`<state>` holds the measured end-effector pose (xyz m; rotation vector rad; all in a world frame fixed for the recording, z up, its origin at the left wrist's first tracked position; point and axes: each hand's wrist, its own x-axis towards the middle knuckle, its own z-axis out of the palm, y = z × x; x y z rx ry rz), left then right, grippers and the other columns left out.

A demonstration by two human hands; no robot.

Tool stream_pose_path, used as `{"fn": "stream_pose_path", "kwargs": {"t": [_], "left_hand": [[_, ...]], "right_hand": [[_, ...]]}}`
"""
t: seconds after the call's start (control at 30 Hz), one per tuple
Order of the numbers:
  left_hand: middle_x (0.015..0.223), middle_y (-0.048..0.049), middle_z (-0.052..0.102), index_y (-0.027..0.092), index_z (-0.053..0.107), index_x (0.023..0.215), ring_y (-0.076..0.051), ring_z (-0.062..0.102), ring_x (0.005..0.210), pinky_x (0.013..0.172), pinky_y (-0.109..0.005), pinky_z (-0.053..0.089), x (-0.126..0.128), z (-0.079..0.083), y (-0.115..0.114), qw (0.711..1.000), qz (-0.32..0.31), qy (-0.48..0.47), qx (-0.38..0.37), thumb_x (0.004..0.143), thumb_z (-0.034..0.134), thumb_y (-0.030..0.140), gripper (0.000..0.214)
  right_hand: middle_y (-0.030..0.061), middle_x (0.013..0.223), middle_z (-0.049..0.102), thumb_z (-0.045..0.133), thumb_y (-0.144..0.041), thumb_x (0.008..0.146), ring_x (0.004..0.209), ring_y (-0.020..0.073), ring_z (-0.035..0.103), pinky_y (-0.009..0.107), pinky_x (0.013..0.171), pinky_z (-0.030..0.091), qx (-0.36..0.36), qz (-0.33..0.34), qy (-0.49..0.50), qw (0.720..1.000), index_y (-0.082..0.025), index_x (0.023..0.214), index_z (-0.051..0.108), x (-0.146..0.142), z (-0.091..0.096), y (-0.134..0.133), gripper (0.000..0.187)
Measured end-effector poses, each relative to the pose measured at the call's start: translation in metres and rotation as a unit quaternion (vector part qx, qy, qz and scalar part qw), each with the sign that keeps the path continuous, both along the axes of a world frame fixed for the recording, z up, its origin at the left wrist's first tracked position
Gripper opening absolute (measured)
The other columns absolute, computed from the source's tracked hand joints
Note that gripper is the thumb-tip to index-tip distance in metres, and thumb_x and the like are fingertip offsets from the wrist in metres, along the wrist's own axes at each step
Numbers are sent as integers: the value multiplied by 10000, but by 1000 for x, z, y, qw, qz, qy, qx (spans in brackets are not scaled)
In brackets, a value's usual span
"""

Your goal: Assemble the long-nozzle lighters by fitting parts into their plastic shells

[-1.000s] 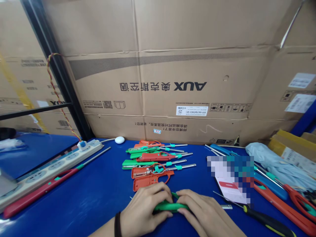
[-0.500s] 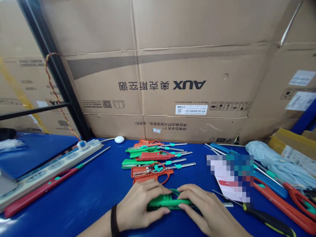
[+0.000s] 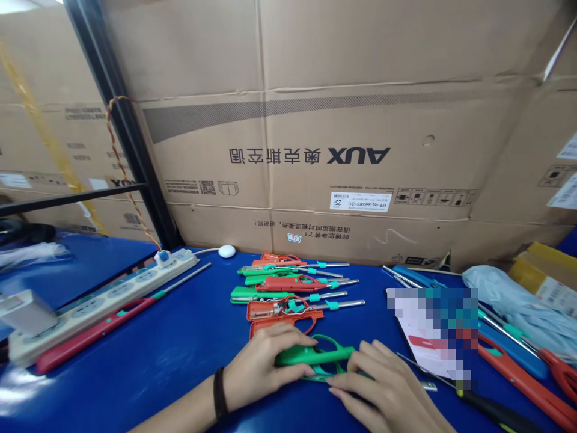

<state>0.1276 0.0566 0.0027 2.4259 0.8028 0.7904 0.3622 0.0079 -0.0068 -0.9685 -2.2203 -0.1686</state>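
Green lighter shell now parted between left hand and right hand

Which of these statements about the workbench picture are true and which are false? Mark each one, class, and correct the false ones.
1. The left hand and right hand both grip a green plastic lighter. True.
2. A dark band circles the left wrist. True.
3. The power strip lies to the right of the hands. False: it lies to their left, on the blue bench.
4. The carton behind the bench reads SONY. False: it reads AUX.
5. A black-and-yellow-handled screwdriver lies to the right of the right hand. True.
6. The orange lighters and green lighters sit inside a closed box. False: they lie loose on the bench.
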Motion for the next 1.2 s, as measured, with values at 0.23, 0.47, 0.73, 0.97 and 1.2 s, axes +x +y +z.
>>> {"fn": "stream_pose_path", "kwargs": {"t": [0.23,0.47,0.73,0.97,1.2], "left_hand": [[1044,-54,675,224,628,1150,-185,633,921,826,-293,505,-1,-3,2,1000,-8,-5,-11,835,686,330,337],[1036,-57,674,226,640,1139,-195,631,916,827,-285,500,0,-2,2,1000,0,2,-30,829,687,330,330],[1025,-46,672,235,645,1116,-200,633,919,830,-299,500,0,-1,3,999,6,10,-36,827,686,307,301],[1011,-51,677,221,653,1094,-202,640,908,812,-301,508,2,-1,3,999,7,3,-39,814,697,287,291],[1046,-52,668,227,647,1125,-193,626,935,834,-291,501,0,0,2,999,-24,-5,-31,843,669,258,285]], "right_hand": [[-32,698,644,414,-373,981,676,145,588,312,812,421,-16,8,-8,1000,-326,908,697,0,-5,0,296],[-36,649,631,319,-368,1010,599,128,568,266,704,414,32,17,7,999,-319,865,700,-3,-7,4,411],[-49,619,653,239,-381,1022,598,126,608,256,706,424,70,-32,39,996,-306,767,680,-15,12,-6,515],[-51,634,644,269,-384,1019,593,119,611,250,680,438,31,-7,1,1000,-319,837,691,-8,0,1,464],[-52,737,718,261,-430,1013,728,132,686,259,793,445,52,-35,17,998,-302,850,663,-13,18,-7,452]]}}
